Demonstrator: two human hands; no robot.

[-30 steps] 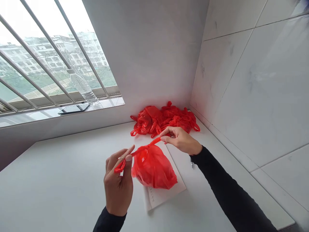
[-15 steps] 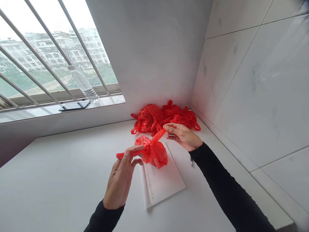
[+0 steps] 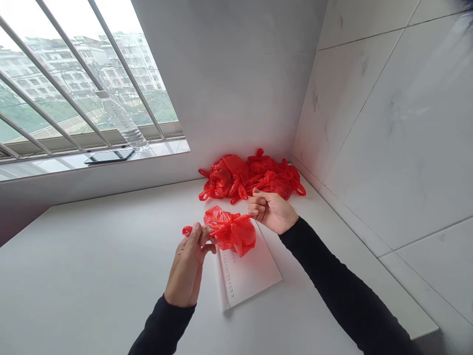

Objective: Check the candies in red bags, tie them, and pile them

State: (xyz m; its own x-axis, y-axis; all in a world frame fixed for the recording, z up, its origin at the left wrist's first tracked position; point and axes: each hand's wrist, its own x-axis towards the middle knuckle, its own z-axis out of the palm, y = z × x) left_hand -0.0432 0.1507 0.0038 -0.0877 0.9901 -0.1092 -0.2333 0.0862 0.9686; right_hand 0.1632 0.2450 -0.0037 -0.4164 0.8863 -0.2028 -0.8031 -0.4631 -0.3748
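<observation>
A red plastic bag (image 3: pixel 236 234), crumpled into a puffy bundle with a knot-like gather at its top, is stretched between my two hands over a notebook (image 3: pixel 254 276). My left hand (image 3: pixel 192 251) pinches one handle of the bag, whose loop end pokes out beyond the fingers to the left. On the other side my right hand (image 3: pixel 271 209) is closed, with the bag's other handle running into its curled fingers. The notebook lies on the white table (image 3: pixel 111 256), with rows of small handwritten marks along its left side; the bag covers its upper part.
Against the back wall, in the corner, sits a heap of red plastic bags (image 3: pixel 229 175). On the windowsill stand a clear water bottle (image 3: pixel 123 121) and, lying flat, a dark phone or tablet (image 3: pixel 109 156). A tiled wall (image 3: pixel 369 148) bounds the right side.
My right hand has turned and curled its fingers, moving slightly down and left. The handle between it and the bag looks shorter, and the gather sits tighter. My left hand still grips its handle.
</observation>
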